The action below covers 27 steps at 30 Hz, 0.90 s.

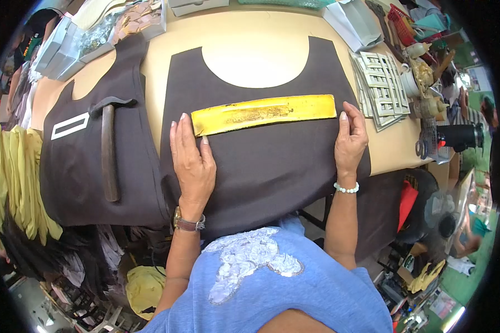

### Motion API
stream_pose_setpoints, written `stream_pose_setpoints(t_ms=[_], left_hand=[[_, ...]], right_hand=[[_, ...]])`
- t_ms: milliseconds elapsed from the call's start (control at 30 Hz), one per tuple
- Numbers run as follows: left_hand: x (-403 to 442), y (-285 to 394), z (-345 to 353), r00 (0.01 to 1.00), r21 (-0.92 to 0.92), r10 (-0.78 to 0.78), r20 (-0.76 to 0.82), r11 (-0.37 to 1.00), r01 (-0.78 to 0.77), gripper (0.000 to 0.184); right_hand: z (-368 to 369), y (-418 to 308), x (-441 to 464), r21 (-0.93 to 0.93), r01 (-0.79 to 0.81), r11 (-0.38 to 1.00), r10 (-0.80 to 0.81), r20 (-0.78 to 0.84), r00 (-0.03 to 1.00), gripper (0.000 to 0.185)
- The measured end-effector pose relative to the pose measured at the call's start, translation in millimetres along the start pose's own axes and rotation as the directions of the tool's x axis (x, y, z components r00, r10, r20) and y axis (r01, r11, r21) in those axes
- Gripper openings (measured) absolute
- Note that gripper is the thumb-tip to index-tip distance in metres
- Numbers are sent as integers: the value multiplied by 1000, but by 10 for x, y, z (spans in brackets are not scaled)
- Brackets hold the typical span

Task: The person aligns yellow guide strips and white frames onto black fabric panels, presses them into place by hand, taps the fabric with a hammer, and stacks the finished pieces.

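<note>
A worn yellow strip (266,112), stained brown along its middle, lies across dark cloth cut like an apron front (250,166) with a scooped neckline. My left hand (193,161) lies at the strip's left end, fingers stretched out flat on the cloth and the thumb at its lower edge. Beside the right end is my right hand (351,139), its fingers slightly bent and apart from the thumb; whether it touches the strip I cannot tell. To the left, a hammer (111,150) with a wooden handle and a white rectangular frame (70,126) rest on another dark cloth piece (133,183).
White lattice-like templates (380,83) are stacked on the table (397,144) at the right, near bottles (430,105). Boxes (66,47) of small pieces line the back left. Yellow cloths (14,177) hang at the left. A red basket (400,25) stands far right.
</note>
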<state>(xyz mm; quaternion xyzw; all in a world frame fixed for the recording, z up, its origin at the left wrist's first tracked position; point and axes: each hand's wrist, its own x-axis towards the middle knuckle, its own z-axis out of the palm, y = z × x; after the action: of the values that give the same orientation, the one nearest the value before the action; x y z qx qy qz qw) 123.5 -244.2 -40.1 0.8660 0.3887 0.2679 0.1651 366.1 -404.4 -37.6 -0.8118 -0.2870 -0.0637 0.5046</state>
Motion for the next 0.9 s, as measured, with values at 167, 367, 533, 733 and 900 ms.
stream_pose_setpoints(t_ms=[167,367,533,733,900], left_hand=[[3,20,-51,998,21,10,-62,1000,-9,45],[8,-21,-39,998,-88,-20,-55,996,15,40],[27,-21,-44,997,-96,-29,71,995,36,43],[25,-37,-30,996,-80,-47,81,995,54,46],[26,-43,-30,995,-77,-47,83,996,53,47]], right_hand=[[16,-107,-37,-76,-99,992,97,-26,995,24],[6,-62,-47,-44,-121,992,120,-10,993,26],[9,-34,-45,13,-137,990,137,-2,991,27],[18,-49,-44,24,-170,985,169,16,985,28],[15,-26,-42,36,-167,985,166,28,986,29]])
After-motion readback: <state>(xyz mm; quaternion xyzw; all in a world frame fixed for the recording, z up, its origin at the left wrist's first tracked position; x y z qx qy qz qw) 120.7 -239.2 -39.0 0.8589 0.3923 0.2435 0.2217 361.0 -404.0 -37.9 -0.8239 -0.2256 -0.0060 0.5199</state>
